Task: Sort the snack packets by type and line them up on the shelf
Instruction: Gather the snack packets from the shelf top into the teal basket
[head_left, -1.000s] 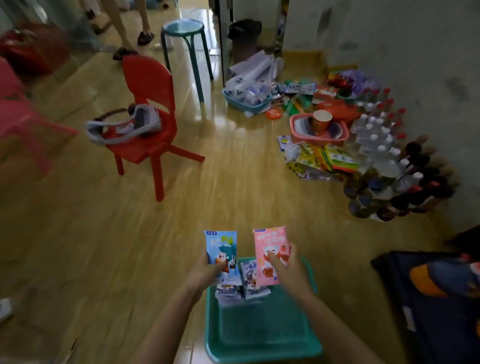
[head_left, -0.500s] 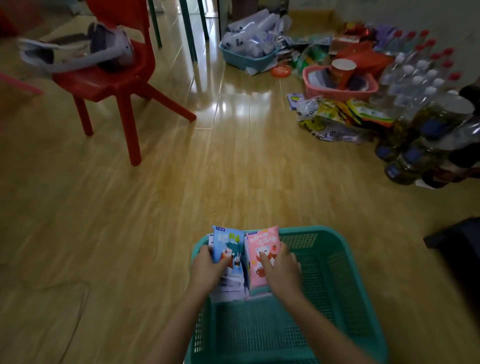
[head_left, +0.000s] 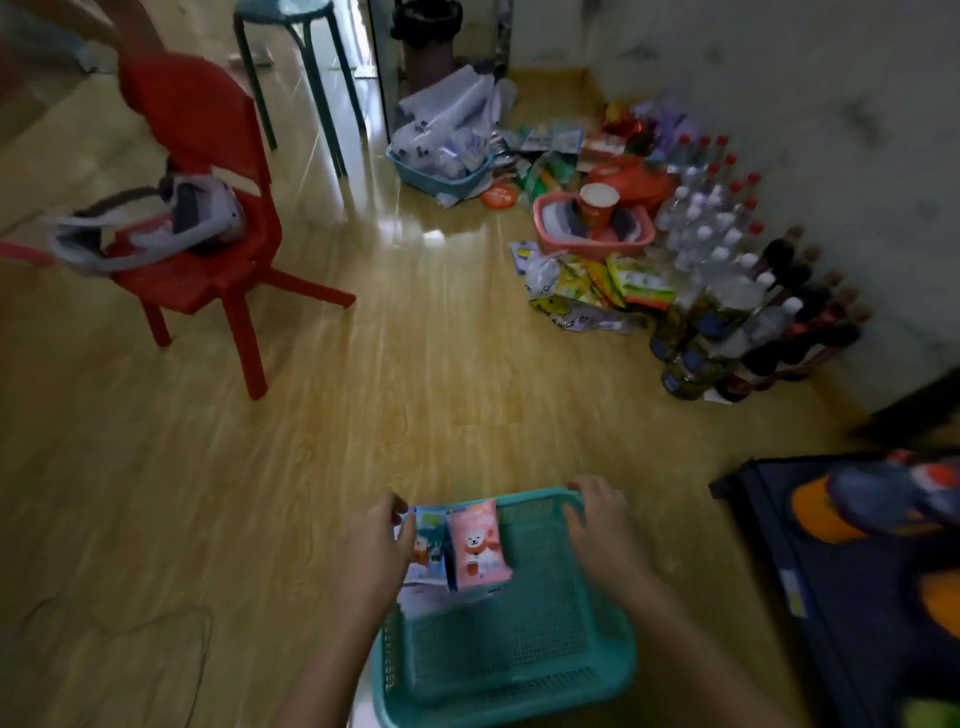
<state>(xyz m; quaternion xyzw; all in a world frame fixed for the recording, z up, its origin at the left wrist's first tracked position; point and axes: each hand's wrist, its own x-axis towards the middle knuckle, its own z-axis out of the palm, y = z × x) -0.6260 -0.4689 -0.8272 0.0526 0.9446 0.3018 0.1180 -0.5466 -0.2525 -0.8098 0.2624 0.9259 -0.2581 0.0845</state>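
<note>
Gripping the basket's (head_left: 519, 649) far rim, the right hand (head_left: 602, 525) curled over it; the left hand (head_left: 376, 545) covered the other corner, hold unclear; blue packet (head_left: 428, 545) and pink packet (head_left: 475, 545) lay inside.

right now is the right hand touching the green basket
Touching. The head view shows the right hand with its fingers curled over the far rim of the basket, with no gap between them.

The left hand (head_left: 376, 551) covers the left side of the blue packet (head_left: 432, 540), and what it grips is hard to tell. The other packets (head_left: 423, 597) under it and the pink packet (head_left: 475, 543) barely show. Their words are too blurry to read. The bottom edge cuts off the green basket (head_left: 519, 670).
</note>
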